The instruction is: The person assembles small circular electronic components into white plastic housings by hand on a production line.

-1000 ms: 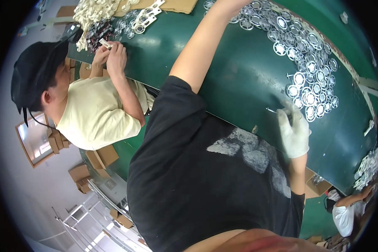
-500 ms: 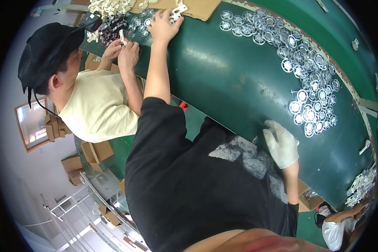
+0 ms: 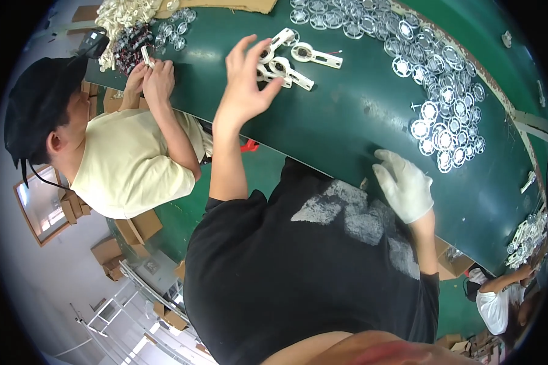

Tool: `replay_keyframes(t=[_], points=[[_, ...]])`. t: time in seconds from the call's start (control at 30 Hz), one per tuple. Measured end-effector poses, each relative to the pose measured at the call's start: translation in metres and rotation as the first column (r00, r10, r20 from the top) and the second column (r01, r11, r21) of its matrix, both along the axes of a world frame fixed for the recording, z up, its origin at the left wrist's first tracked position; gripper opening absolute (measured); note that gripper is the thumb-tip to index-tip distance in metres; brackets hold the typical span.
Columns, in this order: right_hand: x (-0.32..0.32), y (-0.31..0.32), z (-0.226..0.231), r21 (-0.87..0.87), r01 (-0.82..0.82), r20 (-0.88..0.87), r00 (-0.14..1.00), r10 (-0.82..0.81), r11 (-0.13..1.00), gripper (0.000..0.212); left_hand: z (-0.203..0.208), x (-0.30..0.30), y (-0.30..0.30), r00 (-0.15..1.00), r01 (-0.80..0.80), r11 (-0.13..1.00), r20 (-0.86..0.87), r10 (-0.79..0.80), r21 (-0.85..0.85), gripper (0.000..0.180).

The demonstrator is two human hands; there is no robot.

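Note:
My bare left hand (image 3: pixel 245 85) is over the green table (image 3: pixel 335 115), fingers spread, holding nothing. Right beside its fingertips lie several white plastic parts, each a ring with a flat handle; one white ring-and-handle part (image 3: pixel 316 56) lies a little apart on the right, with a thin wire end. My right hand (image 3: pixel 405 188), in a white glove, rests near the table's front edge with its fingers loosely extended and nothing visible in them. Far from it, a pile of clear round spoked discs (image 3: pixel 435 112) runs along the table's back and right.
At left, a co-worker in a black cap (image 3: pixel 49 97) handles a small white part (image 3: pixel 146 56). White parts (image 3: pixel 125 18), dark wired pieces (image 3: pixel 134 48) and cardboard (image 3: pixel 225 6) lie at the far left. Another person (image 3: pixel 499 304) is at lower right, near more white parts (image 3: pixel 525 240).
My left hand has come back from the far left and let go of the white parts, which now lie mid-table. The right hand stays by the table edge. The view has shifted slightly.

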State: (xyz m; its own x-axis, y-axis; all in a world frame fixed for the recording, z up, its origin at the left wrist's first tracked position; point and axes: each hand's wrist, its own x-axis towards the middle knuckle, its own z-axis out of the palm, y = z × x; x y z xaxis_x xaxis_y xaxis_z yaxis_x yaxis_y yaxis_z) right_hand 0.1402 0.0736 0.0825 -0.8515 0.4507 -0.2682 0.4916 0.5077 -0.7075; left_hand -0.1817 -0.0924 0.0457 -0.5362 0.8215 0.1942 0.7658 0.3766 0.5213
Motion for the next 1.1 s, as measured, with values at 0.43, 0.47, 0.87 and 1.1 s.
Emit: replay_keyframes(t=[0.43, 0.47, 0.87, 1.1], points=[[0.001, -0.003, -0.012, 0.093, 0.108, -0.319, 0.945, -0.073, 0.99, 0.046, 0.01, 0.069, 0.013, 0.881, 0.048, 0.993, 0.464, -0.093, 0.109, 0.029], [-0.004, -0.002, -0.008, 0.262, 0.097, -0.372, 0.928, 0.007, 0.96, 0.049, 0.021, 0.085, 0.025, 0.852, 0.129, 0.983, 0.493, -0.176, 0.128, 0.029], [0.053, 0.014, -0.002, 0.527, 0.218, -0.177, 0.973, -0.145, 0.821, 0.046, 0.006, 0.154, 0.132, 0.414, 0.723, 0.65, 0.608, -0.677, 0.232, 0.024], [0.068, 0.015, -0.008, 0.191, 0.46, 0.08, 0.873, -0.481, 0.867, 0.027, -0.036, 0.137, 0.136, 0.736, 0.658, 0.753, -0.208, -0.645, -0.006, 0.03]])
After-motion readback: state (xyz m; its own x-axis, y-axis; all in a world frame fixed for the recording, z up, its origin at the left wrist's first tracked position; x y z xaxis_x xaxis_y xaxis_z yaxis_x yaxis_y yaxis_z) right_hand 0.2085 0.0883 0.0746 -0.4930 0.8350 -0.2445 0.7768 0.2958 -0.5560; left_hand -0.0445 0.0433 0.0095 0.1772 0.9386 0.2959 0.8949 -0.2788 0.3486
